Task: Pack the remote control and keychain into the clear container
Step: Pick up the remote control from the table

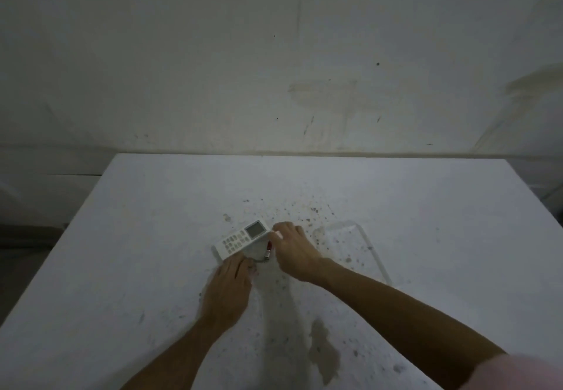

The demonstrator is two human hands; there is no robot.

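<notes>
A white remote control (240,239) with a grey screen lies slanted at the table's middle, and both hands are on it. My left hand (227,292) grips its near, button end with the fingertips. My right hand (292,249) pinches the far, screen end. The keychain (268,251), a small red piece on a dark ring, lies on the table just under the remote, between my two hands. The clear container (373,252) sits open to the right of my right hand, with nothing visible inside.
The white table (137,237) is speckled with dark spots and has a brownish stain (324,353) near the front. A marked white wall stands right behind its far edge. The table's left edge drops to a dark floor.
</notes>
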